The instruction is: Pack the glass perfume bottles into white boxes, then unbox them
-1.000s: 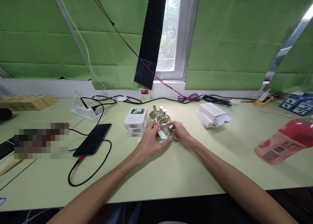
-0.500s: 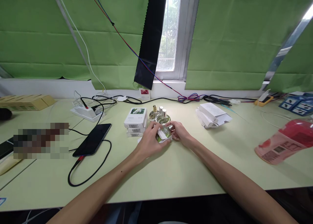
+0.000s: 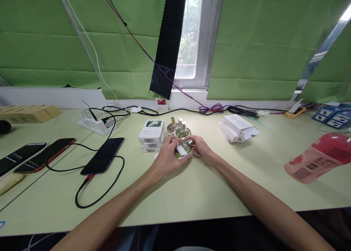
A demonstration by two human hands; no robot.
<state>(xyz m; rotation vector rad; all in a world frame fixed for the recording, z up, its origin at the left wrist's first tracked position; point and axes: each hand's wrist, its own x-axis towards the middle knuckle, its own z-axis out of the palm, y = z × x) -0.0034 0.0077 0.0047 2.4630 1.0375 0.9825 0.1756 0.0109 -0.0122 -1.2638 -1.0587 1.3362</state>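
Note:
My left hand [image 3: 167, 156] is closed around a small white carton [image 3: 182, 151] lying on the table, its open flap towards the right. My right hand [image 3: 200, 147] pinches the silver cap of a round glass perfume bottle [image 3: 187, 146] whose body sits partly inside the carton's mouth. Just behind stand three more perfume bottles [image 3: 178, 128] with gold and silver caps. A stack of three closed white cartons [image 3: 151, 134] with a flower picture on top is to the left of them.
A pile of flat white cartons [image 3: 238, 127] lies to the right. Phones [image 3: 103, 156] on charging cables and a power strip [image 3: 94, 125] lie at left. A pink bottle [image 3: 318, 157] lies at far right. Cables run along the windowsill edge.
Both hands stay on the carton and bottle; my right fingers shifted slightly at the cap. The view dipped a little.

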